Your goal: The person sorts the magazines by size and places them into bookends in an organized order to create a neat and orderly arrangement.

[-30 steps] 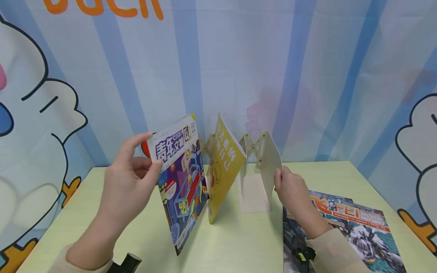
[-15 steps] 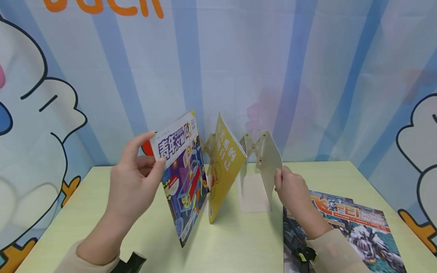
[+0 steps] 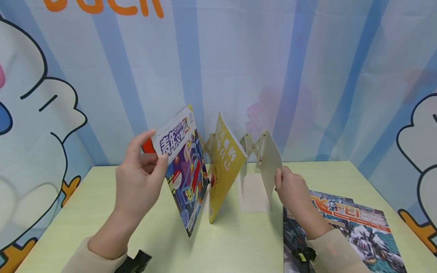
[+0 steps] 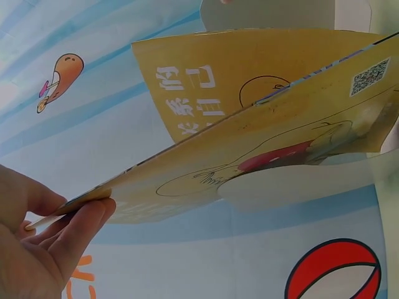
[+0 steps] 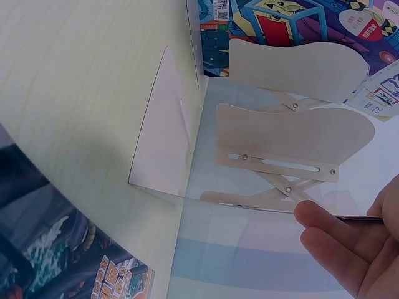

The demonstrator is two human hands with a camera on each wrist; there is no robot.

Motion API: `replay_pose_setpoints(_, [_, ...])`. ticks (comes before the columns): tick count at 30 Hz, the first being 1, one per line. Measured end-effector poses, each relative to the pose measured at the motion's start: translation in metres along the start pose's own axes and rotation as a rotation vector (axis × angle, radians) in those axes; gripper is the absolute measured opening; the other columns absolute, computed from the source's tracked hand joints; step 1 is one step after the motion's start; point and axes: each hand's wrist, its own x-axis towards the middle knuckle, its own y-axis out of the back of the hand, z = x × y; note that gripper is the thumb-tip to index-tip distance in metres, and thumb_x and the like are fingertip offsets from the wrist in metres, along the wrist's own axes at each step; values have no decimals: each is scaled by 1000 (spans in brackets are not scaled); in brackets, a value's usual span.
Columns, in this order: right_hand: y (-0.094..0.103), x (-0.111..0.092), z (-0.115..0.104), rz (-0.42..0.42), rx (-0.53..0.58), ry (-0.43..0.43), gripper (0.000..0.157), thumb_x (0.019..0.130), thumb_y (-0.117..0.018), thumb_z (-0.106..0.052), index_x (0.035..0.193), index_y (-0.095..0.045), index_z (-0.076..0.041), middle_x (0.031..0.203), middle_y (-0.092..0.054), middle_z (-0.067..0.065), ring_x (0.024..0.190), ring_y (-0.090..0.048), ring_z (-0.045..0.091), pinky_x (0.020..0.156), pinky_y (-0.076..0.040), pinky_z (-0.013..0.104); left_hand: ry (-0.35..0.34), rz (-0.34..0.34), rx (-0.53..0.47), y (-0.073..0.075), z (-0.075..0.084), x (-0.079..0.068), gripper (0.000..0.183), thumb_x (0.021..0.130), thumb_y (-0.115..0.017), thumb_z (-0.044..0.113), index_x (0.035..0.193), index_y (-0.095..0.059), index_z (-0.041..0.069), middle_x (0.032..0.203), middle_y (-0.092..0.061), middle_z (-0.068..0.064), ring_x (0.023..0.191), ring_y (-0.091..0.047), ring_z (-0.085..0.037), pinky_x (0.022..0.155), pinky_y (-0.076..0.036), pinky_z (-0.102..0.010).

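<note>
My left hand [image 3: 140,178] pinches the upper left edge of a magazine [image 3: 182,167] with a purple illustrated cover and a white title band. Its yellow back cover [image 4: 249,149] faces the left wrist camera. The magazine is held upright and slanted at the left of a white extendable book rack [image 3: 269,159], partly hiding it. A yellow magazine [image 3: 225,170] stands in the rack just to the right. With curled fingers, my right hand [image 3: 293,193] grips the outer edge of the rack's right end panel. Scissor links [image 5: 288,189] join the rack's panels [image 5: 296,134].
Magazines [image 3: 358,227] lie flat and overlapping at the table's right, below my right forearm. A striped blue cartoon backdrop [image 3: 232,68] rises behind the pale table [image 3: 239,246]. A black wrist device [image 3: 134,261] sits at my left sleeve.
My left hand has shifted right and slightly up with the purple magazine, bringing its lower corner up and closer to the rack. My right hand and the rack have stayed in place.
</note>
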Motion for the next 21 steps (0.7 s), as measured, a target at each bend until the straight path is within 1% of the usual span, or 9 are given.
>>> replay_pose_setpoints(5, [0,0,0,5,-5,2,34,102,-35,-19,75,-48,-4,61,-60,11,44,-50,15,39,-33,26,-6,13,-8,-5,-3,0,49,88,-62,3,134,-47,9,80,-70,-18,65,-67,-26,58,-44,-5])
replay_pose_setpoints(9, [1,0,0,3,-6,0,34,102,-35,-20,75,-47,-4,61,-59,11,44,-50,15,39,-33,27,10,12,0,-8,-3,1,48,88,-61,4,134,-46,7,83,-70,-20,65,-67,-27,55,-43,-6])
replay_pose_setpoints(12, [0,0,0,1,-6,-2,34,102,-35,-19,75,-47,-4,62,-60,11,45,-51,16,39,-34,26,14,24,9,-9,-4,2,48,89,-60,4,134,-46,6,84,-71,-20,65,-67,-27,54,-42,-6])
replay_pose_setpoints(14, [0,0,1,1,-5,-2,33,102,-36,-19,75,-48,-4,62,-60,11,46,-52,17,39,-34,26,6,40,9,-10,-5,2,48,88,-60,4,134,-46,6,82,-70,-20,63,-66,-27,53,-42,-7])
replay_pose_setpoints(17, [0,0,1,4,-3,0,33,102,-36,-19,75,-48,-3,63,-61,12,46,-53,17,40,-34,27,-19,61,5,-13,-7,3,48,88,-60,3,134,-46,5,77,-69,-19,62,-65,-26,56,-42,-6])
replay_pose_setpoints(21, [0,0,1,7,-2,7,33,102,-36,-19,74,-47,-4,62,-60,11,46,-53,17,39,-34,26,-62,71,-12,-20,-11,1,48,88,-60,1,134,-46,4,74,-68,-17,61,-64,-25,59,-43,-5])
